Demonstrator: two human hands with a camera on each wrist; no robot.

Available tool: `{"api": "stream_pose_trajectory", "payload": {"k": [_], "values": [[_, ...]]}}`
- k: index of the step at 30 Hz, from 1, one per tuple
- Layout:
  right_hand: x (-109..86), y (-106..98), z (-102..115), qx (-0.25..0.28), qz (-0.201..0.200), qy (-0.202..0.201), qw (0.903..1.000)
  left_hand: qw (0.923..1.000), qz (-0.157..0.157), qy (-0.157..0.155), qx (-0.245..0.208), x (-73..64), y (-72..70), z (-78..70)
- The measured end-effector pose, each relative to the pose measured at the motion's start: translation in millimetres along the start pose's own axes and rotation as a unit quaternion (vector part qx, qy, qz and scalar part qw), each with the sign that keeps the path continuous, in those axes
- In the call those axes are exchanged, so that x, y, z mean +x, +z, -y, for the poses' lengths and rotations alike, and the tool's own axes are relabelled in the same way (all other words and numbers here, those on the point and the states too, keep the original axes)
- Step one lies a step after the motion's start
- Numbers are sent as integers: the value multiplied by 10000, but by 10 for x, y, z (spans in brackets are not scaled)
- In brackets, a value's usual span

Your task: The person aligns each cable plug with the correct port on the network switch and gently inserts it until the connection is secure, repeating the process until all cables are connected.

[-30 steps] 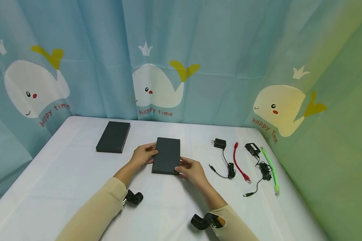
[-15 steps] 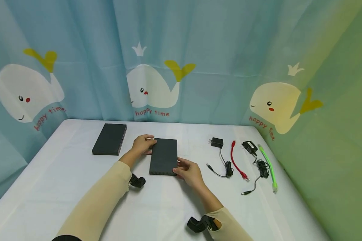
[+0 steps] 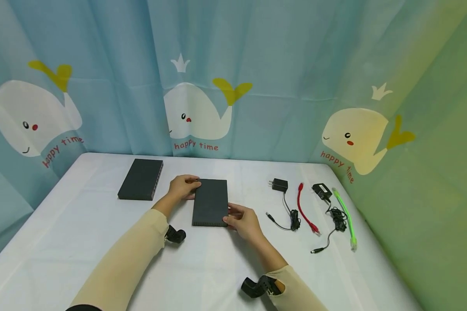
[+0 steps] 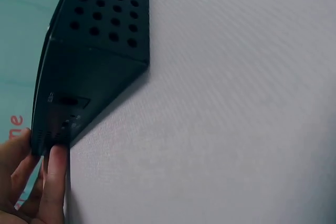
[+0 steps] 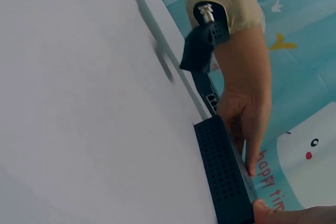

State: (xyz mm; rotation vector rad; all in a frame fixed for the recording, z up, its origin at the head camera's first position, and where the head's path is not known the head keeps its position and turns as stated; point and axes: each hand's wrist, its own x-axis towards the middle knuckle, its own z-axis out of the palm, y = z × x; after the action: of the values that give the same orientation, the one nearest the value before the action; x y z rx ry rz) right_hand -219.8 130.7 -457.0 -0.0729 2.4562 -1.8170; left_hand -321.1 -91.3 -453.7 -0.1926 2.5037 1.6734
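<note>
A flat black box like a network switch [image 3: 210, 203] lies at the middle of the white table, between both hands. At its far left corner, my left hand [image 3: 182, 188] pinches the edge, thumb on top and fingers along the side. My right hand [image 3: 246, 222] grips the near right corner, thumb on the top edge. The left wrist view shows a side with rows of round holes and an end face [image 4: 100, 69] with a small socket; left fingers [image 4: 55, 182] hold that end. In the right wrist view the perforated side [image 5: 220, 166] faces the camera.
A second black box [image 3: 141, 179] with ports along its side lies back left. To the right are a power adapter [image 3: 280, 185], a red network cable [image 3: 301, 207], another adapter [image 3: 321, 191] and a green network cable [image 3: 347, 216]. A whale-print curtain [image 3: 280, 56] stands behind.
My left hand has slid along the box's left edge toward its far corner. The right hand keeps its grip, and the head view has shifted slightly.
</note>
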Motion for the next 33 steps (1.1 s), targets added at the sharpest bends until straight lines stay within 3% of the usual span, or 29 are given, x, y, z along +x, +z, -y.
{"api": "stream_pose_trajectory", "payload": {"k": [12, 22, 27, 33], "values": [[263, -150, 79, -303, 485, 392, 9976, 9985, -172, -19, -527, -98, -19, 67], [497, -276, 159, -606, 848, 674, 9923, 9896, -659, -18, -1279, -190, 31, 113], [538, -283, 164, -407, 742, 957, 9918, 9852, -881, 52, -1466, -207, 61, 122], [352, -232, 98, 285, 323, 1194, 9919, 9830, -1046, -27, -1511, -230, 65, 166]]}}
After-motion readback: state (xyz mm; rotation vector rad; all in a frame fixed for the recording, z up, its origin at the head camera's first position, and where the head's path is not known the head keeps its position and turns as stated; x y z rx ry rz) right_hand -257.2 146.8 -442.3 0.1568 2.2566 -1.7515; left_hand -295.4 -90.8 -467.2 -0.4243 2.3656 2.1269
